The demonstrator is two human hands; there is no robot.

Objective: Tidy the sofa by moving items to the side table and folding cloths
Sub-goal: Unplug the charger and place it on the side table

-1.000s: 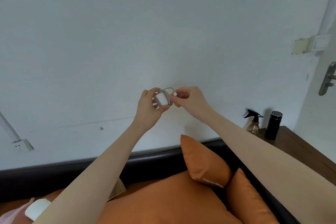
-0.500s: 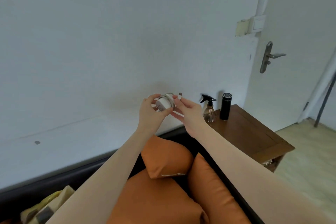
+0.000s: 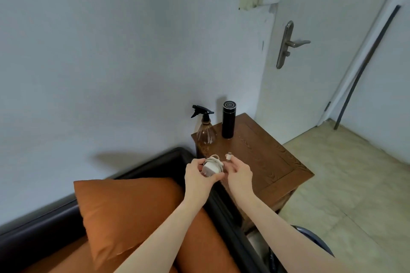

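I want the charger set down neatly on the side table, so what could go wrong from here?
The cable's plug end sticks up loose from the right hand; let go, the coil round the charger in the left hand may unwind. The hands are over the table's near edge beside the sofa arm, so a short drop could slip into that gap. Reaching further back risks knocking the spray bottle or flask.
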